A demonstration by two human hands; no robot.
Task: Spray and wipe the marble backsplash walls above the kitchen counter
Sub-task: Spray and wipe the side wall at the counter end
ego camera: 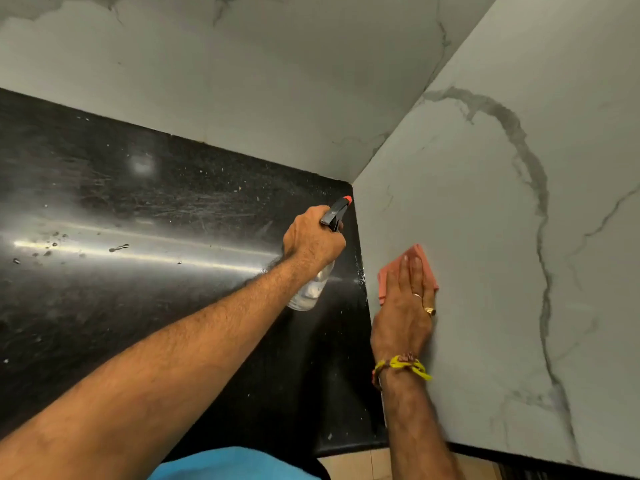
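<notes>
White marble with grey veining covers both backsplash walls, which meet in a corner above a black polished counter [138, 209]; the right-hand wall [502, 237] runs toward the camera and the back wall [242, 81] stretches off to the left. The person's right hand [403, 306] lies flat against the right-hand wall low down, just above the counter edge, with straight fingers pressing a folded pink cloth [408, 268] onto the stone, so the wiping of this lower strip looks to be under way. The left hand [311, 240] has its fingers curled round the neck of a clear spray bottle [311, 289], whose black trigger head with an orange nozzle tip [347, 199] points toward the corner; the bottle hangs over the counter, apart from both walls. Droplets and smears show on the counter near the left edge and a few specks by the wall's foot, which suggests some spraying is done, though no wet film can be made out on the marble itself. Judging by the hand's low position near the corner, most of the right-hand wall above and all of the back wall appear left to wipe, but how much has been cleaned cannot be told from the stone's look
</notes>
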